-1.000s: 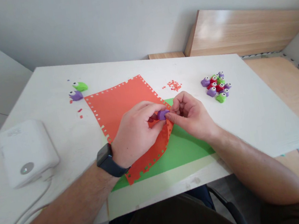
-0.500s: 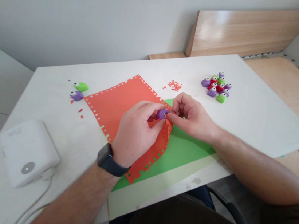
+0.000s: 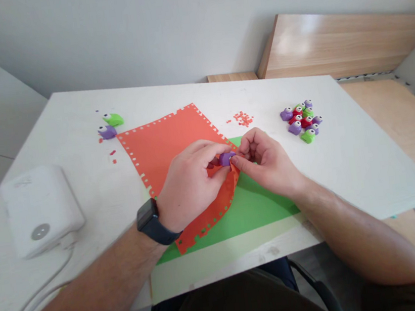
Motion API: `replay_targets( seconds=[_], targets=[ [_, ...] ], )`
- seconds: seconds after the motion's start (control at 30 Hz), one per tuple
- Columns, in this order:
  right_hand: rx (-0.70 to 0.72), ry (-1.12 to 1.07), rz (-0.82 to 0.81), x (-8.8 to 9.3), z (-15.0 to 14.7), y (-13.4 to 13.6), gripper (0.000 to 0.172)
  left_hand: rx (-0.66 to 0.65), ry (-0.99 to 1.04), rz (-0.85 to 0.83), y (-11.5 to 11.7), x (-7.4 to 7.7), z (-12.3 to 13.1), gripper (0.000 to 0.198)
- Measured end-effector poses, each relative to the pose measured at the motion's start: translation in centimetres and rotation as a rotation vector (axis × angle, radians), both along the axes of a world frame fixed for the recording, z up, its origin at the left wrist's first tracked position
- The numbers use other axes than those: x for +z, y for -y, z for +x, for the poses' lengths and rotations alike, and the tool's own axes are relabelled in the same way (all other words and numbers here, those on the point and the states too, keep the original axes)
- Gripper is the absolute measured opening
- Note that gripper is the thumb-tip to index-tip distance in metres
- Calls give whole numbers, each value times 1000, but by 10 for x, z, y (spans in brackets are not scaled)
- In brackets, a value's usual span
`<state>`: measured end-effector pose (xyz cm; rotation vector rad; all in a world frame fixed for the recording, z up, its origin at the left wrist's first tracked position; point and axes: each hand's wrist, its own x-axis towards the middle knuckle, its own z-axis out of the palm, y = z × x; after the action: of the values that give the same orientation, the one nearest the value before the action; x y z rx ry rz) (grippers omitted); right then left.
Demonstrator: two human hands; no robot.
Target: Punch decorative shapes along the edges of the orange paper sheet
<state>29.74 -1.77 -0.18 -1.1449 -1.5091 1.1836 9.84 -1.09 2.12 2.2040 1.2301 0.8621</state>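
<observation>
Since a white bench [image 3: 366, 170] fills most of the view, with a grey wall [image 3: 138, 32] and pale wood panels [image 3: 338, 41] behind it, the work sits near its middle. A green sheet [image 3: 253, 210] lies towards the near edge, and an orange paper sheet [image 3: 168, 150] lies across it, its edges nibbled with small holes and one corner lifted. The left hand [image 3: 192, 183] has a narrow, closed grip on a purple craft punch [image 3: 226, 159] at that corner; the right hand [image 3: 265, 163] pinches the paper just beside it. Punching along the edge looks like the step in hand; another bite would call for a firm squeeze, the paper held square. More punches [image 3: 300, 122] cluster towards the right edge, and orange scraps [image 3: 243, 118] dot the bench beyond the sheet.
</observation>
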Motion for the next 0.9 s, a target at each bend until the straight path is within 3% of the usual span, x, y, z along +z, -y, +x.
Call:
replay_targets(
  seconds=[0.37,0.9],
  targets=[
    [-58,-64,-36,-2,-4,-4,36,2,-14,17,1,-1,1,22],
    [-33,-119,-9,-3,-3,-3,32,0,1,-7,2,0,1,23]
  ],
)
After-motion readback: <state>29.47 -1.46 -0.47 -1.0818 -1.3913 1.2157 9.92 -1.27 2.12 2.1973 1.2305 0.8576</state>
